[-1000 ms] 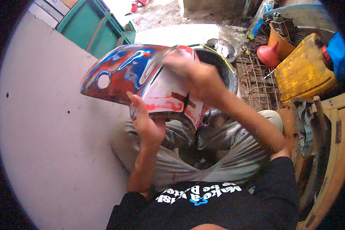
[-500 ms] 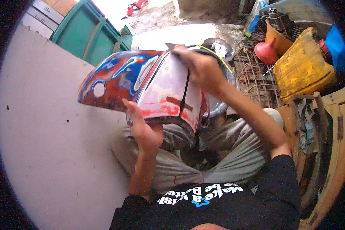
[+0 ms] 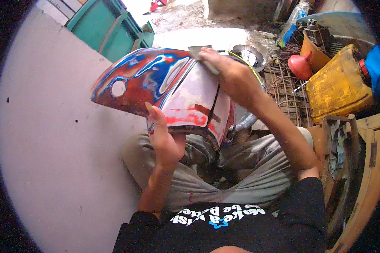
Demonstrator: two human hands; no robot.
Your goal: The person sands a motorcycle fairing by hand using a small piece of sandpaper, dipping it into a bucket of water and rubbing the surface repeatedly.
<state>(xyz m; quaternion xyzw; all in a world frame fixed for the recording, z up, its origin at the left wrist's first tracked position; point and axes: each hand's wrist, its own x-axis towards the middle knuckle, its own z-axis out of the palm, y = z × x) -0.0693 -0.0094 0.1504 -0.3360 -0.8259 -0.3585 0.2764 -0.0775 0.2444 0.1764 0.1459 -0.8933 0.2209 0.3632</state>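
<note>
A curved body panel (image 3: 156, 80), painted red and blue with patches rubbed down to white and a round hole near its left end, is held over my lap. My left hand (image 3: 164, 141) grips its near lower edge from beneath. My right hand (image 3: 230, 74) presses a small grey abrasive sheet (image 3: 200, 51) against the panel's far upper edge. I sit cross-legged in grey trousers (image 3: 240, 177).
A pale wall (image 3: 50, 139) fills the left. Green bins (image 3: 109, 31) stand at the back left. To the right lie a yellow jerrycan (image 3: 340, 84), a red funnel (image 3: 300, 65), a metal bowl (image 3: 247, 54), a rusty wire grid (image 3: 285, 97) and wooden boards (image 3: 367, 168).
The right hand with the sheet has slid along the panel toward its far upper edge. The panel shifted slightly left then back; the left hand kept its grip.
</note>
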